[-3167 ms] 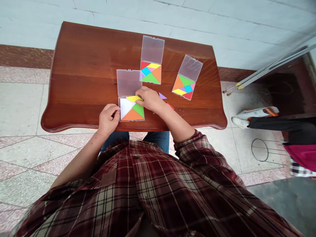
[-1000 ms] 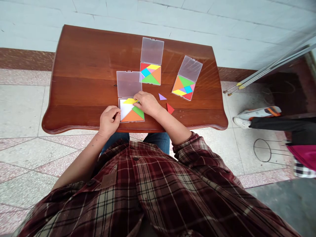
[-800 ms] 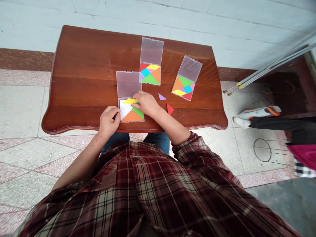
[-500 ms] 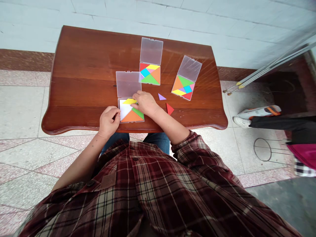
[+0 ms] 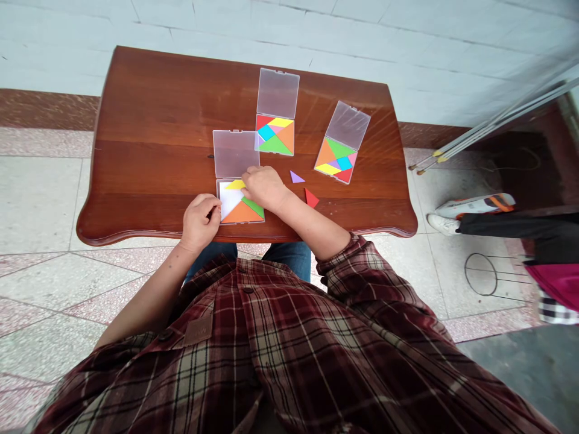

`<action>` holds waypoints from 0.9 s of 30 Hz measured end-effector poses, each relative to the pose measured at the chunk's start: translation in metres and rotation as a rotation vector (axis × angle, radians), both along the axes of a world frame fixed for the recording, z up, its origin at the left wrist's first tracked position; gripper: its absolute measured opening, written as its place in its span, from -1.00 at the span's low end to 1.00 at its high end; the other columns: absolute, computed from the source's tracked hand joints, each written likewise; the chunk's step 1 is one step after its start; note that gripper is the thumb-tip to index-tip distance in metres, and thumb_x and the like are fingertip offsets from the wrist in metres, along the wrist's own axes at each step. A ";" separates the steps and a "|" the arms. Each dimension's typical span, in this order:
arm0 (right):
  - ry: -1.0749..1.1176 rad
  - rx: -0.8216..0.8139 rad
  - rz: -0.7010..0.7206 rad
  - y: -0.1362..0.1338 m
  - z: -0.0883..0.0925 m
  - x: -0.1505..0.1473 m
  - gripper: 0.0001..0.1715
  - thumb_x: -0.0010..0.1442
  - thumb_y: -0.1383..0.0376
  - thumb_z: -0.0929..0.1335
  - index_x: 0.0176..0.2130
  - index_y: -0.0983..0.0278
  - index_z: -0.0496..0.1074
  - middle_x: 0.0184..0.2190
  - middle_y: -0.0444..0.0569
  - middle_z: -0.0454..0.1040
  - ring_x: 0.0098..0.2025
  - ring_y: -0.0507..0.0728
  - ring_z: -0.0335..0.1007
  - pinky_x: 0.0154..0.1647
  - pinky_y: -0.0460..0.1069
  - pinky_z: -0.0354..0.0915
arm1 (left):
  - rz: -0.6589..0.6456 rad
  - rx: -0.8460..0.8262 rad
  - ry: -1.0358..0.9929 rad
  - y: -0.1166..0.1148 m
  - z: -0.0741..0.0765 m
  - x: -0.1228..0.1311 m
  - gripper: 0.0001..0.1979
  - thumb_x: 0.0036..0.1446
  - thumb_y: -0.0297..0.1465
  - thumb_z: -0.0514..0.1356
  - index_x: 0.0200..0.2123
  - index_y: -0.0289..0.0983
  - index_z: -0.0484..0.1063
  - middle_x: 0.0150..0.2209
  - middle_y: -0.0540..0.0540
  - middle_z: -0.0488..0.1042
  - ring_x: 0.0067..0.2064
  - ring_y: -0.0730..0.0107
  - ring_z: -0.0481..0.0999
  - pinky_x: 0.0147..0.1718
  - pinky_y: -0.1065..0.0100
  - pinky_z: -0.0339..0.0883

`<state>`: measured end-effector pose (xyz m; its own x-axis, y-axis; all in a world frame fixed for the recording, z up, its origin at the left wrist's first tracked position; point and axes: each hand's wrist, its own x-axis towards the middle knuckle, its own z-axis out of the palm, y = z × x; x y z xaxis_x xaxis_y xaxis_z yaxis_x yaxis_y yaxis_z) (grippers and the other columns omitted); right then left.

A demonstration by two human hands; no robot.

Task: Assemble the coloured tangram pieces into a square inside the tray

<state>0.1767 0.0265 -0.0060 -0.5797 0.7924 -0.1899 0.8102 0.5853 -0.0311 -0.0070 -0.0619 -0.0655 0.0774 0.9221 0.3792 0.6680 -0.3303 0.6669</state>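
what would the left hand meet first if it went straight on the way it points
Most likely the near open case, at its left rim: the left hand has its fingertips right by it, though whether they already touch is unclear.

The right hand (image 5: 263, 187) partly hides a yellow piece (image 5: 233, 185) on the table (image 5: 172, 120); right of the table, a person (image 5: 497, 225) is cropped.

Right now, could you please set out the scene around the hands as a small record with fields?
Left hand: at the left edge of the near case, grip unclear
Right hand: at the yellow piece, grip hidden
Near case: open, orange piece and green piece inside
Loose on table: purple triangle, red triangle
Other cases: rear case and right case, both open
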 end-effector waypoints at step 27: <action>0.691 -0.520 -0.475 -0.023 -0.015 -0.023 -0.80 0.03 0.43 0.25 -0.54 0.29 0.39 -0.72 -0.21 0.31 -0.57 -0.01 0.33 -0.50 -0.13 0.14 | 0.128 0.094 -0.123 0.001 -0.003 -0.003 -0.89 0.16 -0.41 0.12 -0.35 -0.21 0.45 -0.28 -0.06 0.52 -0.23 0.35 0.48 -0.21 0.28 0.41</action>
